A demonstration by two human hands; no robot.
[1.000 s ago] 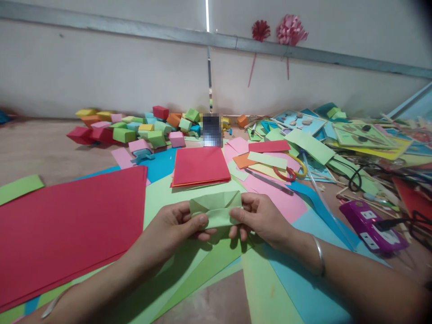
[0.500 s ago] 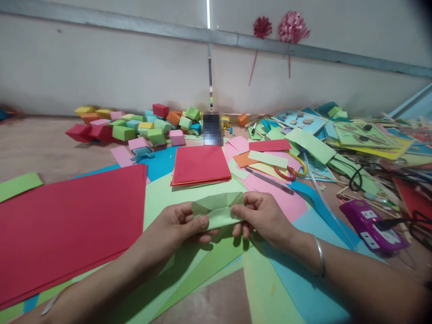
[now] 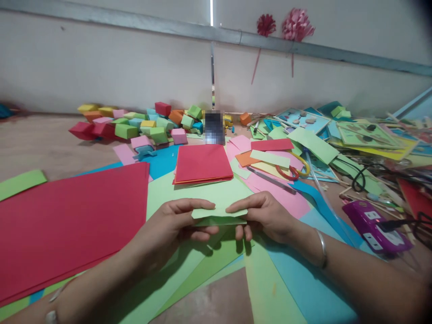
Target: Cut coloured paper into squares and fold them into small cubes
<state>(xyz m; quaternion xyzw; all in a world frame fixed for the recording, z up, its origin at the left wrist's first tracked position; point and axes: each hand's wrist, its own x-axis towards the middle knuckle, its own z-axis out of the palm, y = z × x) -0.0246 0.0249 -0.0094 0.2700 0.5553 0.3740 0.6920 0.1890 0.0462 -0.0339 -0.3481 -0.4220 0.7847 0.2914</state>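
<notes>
Between my two hands is a light green folded paper [image 3: 220, 217], held just above the sheets on the table. My left hand [image 3: 184, 220] grips its left end, with the index finger lying along the top edge and the other fingers below. My right hand [image 3: 261, 216] pinches the right end, its index finger also on the top edge. The paper's upper flap bends over toward me, and a gap shows between its layers. Just beyond the hands lies a stack of red square paper [image 3: 204, 164].
Large red sheets [image 3: 74, 225] lie on the left. Folded paper cubes [image 3: 157, 134] pile up along the wall. Scissors [image 3: 286, 173] and paper strips sit to the right, near a purple power strip [image 3: 376, 226] with a black cable. A dark, blurred-out object [image 3: 214, 127] stands behind the stack.
The paper's upper part has folded down toward me, and both index fingers have moved onto its top edge. Both hands still hold its ends.
</notes>
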